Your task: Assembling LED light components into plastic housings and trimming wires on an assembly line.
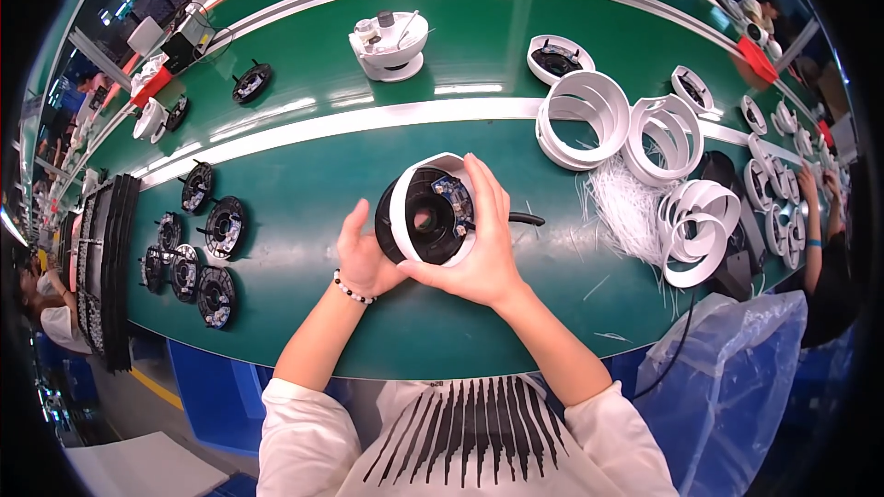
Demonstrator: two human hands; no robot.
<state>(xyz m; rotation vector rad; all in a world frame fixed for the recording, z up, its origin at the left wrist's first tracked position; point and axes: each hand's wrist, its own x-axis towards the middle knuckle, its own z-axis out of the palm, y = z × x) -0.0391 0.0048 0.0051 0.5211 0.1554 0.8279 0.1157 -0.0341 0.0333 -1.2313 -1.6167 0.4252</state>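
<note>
Currently we hold a round dome-shaped housing with a white plastic rim and black inner body (425, 212) above the green conveyor belt surface (304, 221), near the middle of the bench and directly in front of us. Our left hand (366, 253) cups the housing from its lower left side, thumb raised along the black body, fingers hidden underneath; a beaded bracelet (353, 289) sits on that wrist. Our right hand (479, 239) wraps over the right rim, fingers spread across the open face beside a small blue circuit board (451, 191) seated inside. Both hands are closed on the housing, tilted so its open face points toward us. A black cable (525, 218) leaves the housing to the right, lying on the belt. To the right we note stacked white plastic ring shells (589, 110) and a heap of thin white plastic strips (626, 207), well apart from the housing. To the left, several black round lens modules (216, 262) lie on the belt. A white cup-shaped fixture holding small parts (391, 41) stands on the far lane.
</note>
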